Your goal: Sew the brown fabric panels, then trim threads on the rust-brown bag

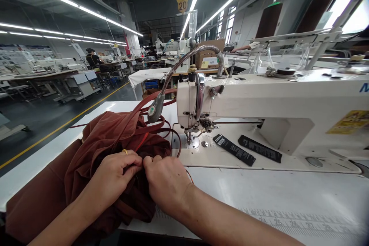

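A bundled rust-brown fabric piece (106, 130) with long straps lies on the left of the sewing table and hangs over its front edge. My left hand (115, 171), with a ring on one finger, pinches a dark fold of it. Right beside it, my right hand (167, 182) is closed on the same fold, knuckles up. The fingertips nearly meet, and what lies between them is hidden. Just beyond my hands stands the needle and presser foot of a white sewing machine (230, 103). Strap loops (155, 127) reach close to the needle plate.
Two black printed labels (235, 150) (261, 148) lie on the machine bed. A lamp on a bendable neck (156, 109) hangs over the fabric. Brown thread cones (269, 21) stand at upper right. A printed ruler scale (294, 223) runs along the table front. A person (92, 59) sits far left.
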`<action>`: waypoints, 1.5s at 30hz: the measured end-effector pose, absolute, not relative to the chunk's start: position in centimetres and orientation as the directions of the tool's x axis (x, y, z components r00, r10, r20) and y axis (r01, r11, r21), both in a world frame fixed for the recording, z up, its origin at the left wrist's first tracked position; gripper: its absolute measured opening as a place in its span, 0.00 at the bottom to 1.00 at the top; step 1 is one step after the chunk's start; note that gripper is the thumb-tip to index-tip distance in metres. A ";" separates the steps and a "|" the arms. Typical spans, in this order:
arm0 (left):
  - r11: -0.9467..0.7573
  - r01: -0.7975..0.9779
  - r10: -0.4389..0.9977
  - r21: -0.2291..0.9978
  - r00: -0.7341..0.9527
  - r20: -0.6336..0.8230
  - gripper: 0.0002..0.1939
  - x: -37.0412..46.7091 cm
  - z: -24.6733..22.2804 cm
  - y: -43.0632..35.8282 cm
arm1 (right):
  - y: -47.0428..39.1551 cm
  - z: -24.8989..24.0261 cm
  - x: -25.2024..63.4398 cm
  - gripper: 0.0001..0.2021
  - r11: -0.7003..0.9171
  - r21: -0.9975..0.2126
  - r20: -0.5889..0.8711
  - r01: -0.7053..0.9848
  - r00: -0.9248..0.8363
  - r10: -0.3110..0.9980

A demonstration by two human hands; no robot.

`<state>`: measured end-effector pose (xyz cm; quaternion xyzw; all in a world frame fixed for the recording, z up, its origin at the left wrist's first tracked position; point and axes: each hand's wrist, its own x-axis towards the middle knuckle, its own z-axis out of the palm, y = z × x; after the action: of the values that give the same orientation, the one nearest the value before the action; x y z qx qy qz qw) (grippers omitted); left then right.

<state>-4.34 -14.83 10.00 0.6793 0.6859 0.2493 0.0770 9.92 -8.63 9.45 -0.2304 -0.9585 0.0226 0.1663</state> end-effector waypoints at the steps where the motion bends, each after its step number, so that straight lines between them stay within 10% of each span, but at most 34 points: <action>1: -0.044 0.895 0.972 0.444 -0.065 0.226 0.08 -4.3 10.0 -14.8 | -8.6 9.2 10.0 0.09 0.887 -0.145 0.302 0.439 -0.834 0.462; 45: 0.103 0.906 0.966 0.410 -0.190 0.177 0.08 -4.3 10.3 -14.9 | -8.9 7.4 9.7 0.09 0.835 -0.196 0.329 0.514 -0.768 0.550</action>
<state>-4.34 -14.89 10.26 0.6329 0.7395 0.2191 0.0678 9.70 -8.87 7.36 -0.2833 -0.9390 0.0473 0.1892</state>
